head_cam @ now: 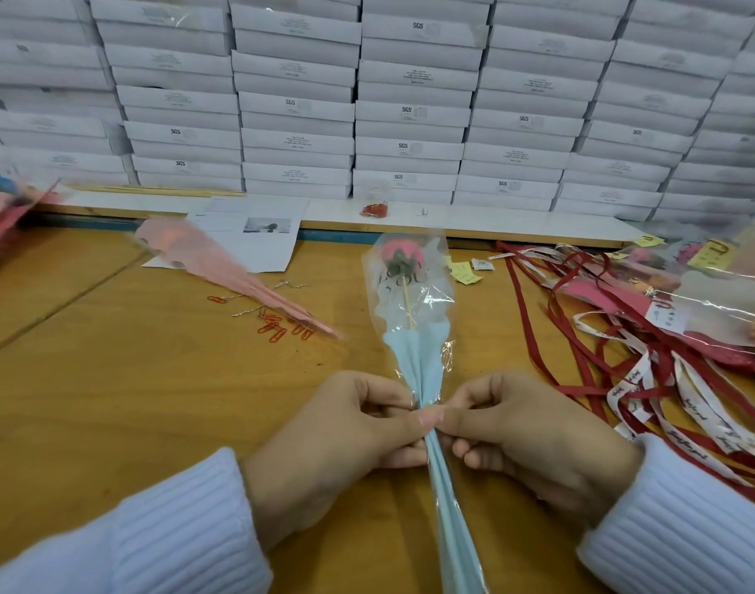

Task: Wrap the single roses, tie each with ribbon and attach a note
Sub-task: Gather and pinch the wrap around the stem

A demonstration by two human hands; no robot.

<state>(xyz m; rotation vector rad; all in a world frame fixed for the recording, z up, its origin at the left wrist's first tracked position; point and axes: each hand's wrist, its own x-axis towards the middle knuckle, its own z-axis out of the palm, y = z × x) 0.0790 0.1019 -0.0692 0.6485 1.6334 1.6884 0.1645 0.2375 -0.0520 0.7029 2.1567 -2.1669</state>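
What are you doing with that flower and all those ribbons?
A person is wrapping a single pink rose in a clear and blue sleeve. The left hand and the right hand both pinch the sleeve where it narrows, gathering it around the stem. No ribbon is tied on it yet. The red and white ribbons lie in a heap on the table to the right, and red paper clips lie to the left.

Pink rose (395, 250) on a thin stem, bloom pointing away, inside a clear-and-blue sleeve (414, 353) lying lengthwise on the worktop (153, 379). Left hand (337, 439) and right hand (534, 439) pinch the sleeve's gathered narrow part. Red and white printed ribbons (624, 379) lie tangled to the right. Yellow notes (465, 272) lie just right of the bloom. Pink sleeve (221, 267) lies to the left.
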